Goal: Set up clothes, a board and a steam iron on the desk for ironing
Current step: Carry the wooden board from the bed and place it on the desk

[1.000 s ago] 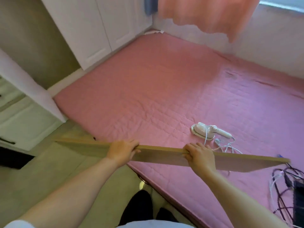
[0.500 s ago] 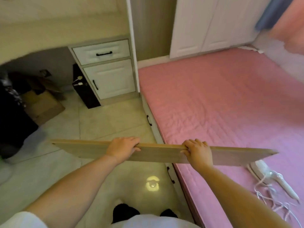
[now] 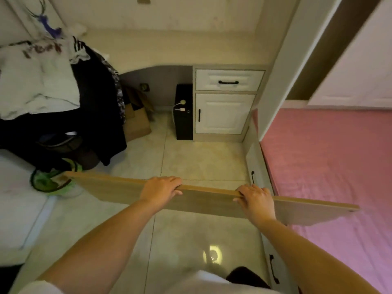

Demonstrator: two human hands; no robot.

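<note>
Pink mattress (image 3: 331, 166), white cabinet (image 3: 224, 107), black box (image 3: 184, 115) beside it.

**Hidden and cut off**

The clothes (image 3: 36, 81) pile runs off the left edge, its print blurred, perhaps lettering. The left hand (image 3: 161, 188) and right hand (image 3: 254, 199) hide their fingertips behind the board (image 3: 118, 187).

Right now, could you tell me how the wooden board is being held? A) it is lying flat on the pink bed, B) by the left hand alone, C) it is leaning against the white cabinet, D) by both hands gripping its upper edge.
D: the left hand and the right hand both curl over the top edge of the wooden board, which hangs above the floor.
</note>
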